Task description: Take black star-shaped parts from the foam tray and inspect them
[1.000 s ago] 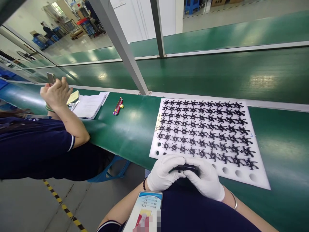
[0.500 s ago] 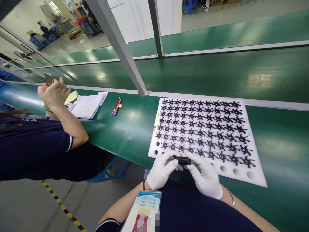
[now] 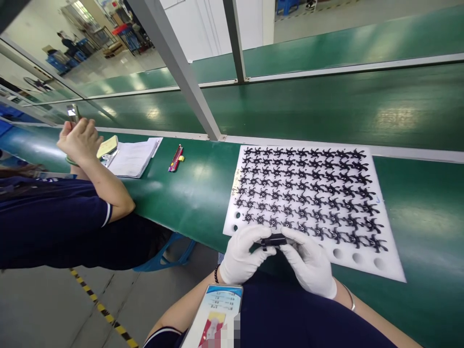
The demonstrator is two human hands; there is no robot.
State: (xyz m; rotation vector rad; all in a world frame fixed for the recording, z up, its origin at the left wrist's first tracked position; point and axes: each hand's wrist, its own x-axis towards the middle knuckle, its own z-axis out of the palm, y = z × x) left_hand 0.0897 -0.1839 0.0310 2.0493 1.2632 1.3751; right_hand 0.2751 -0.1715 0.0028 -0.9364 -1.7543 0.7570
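Note:
My left hand (image 3: 242, 252), in a white glove, pinches the left end of a black fan impeller (image 3: 274, 240). The gloved fingers of my right hand (image 3: 310, 261) close on its right end. It is seen from the side, and fingertips hide part of its shape. Both hands hold it just above the front edge of a white foam tray (image 3: 386, 263). Rows of black fan impellers (image 3: 315, 200) with curved blades lie on that tray. Several round holes (image 3: 357, 257) show along its front and left edges.
The tray rests on a green bench (image 3: 203, 193). To the left lie a red pen-like item (image 3: 176, 158) and a stack of papers (image 3: 132, 157). A co-worker's hand (image 3: 81, 140) holds up a phone (image 3: 73, 112). A grey metal post (image 3: 188, 87) rises behind the bench.
The impeller has turned a little between my fingers, with small projections now showing underneath. My hands stay close to the same place. The co-worker's phone has tilted slightly.

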